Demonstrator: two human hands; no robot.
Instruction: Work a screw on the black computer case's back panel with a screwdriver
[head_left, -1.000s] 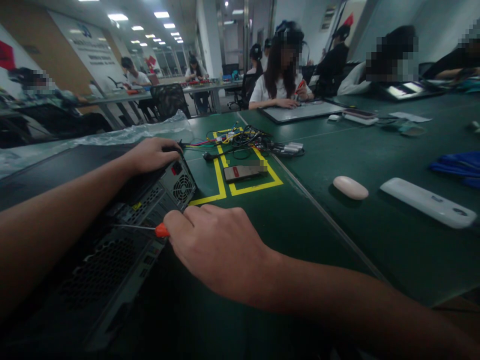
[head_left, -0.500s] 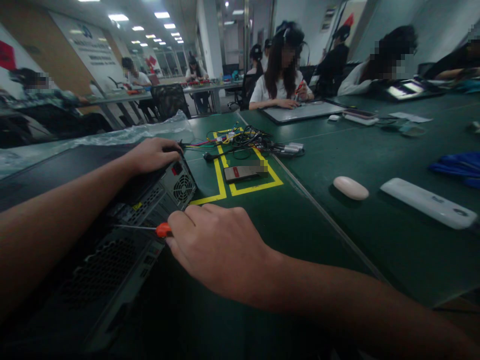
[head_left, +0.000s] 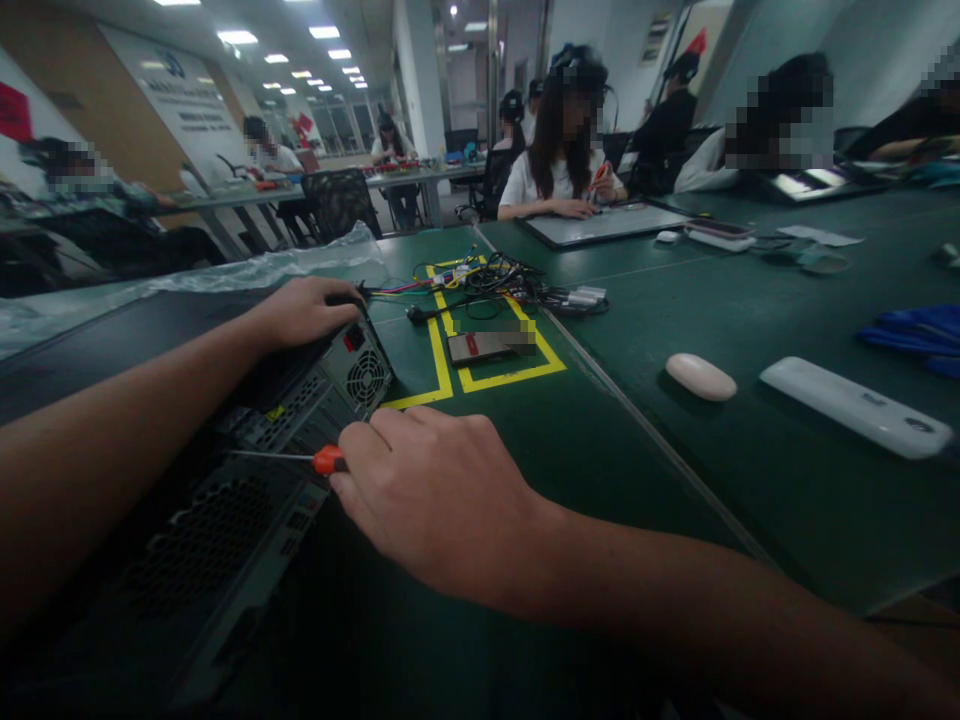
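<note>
A dark computer case (head_left: 341, 385) lies on the left of the green table with its rear panel facing me. The panel shows a round fan grille, a red switch and a mesh vent. My left hand (head_left: 319, 305) is closed over the top edge at the far end of the case; some of its fingers are hidden behind that edge. In my right hand (head_left: 435, 490), closed around the orange handle, is a screwdriver (head_left: 328, 460). Its thin shaft points left across the rear panel. The tip lies against the dark part of the case, and I cannot make out a screw there.
Beyond the case lies a tangle of cables (head_left: 510, 275). A phone (head_left: 480, 346) rests inside yellow tape (head_left: 517, 375). To the right are a pale oval case (head_left: 701, 377), a long white device (head_left: 855, 405) and blue cloth (head_left: 915, 335). Co-workers sit across the table.
My right hand and the screwdriver have barely shifted, with only a slight turn of the fingers. My left hand and the computer case stay in place.
</note>
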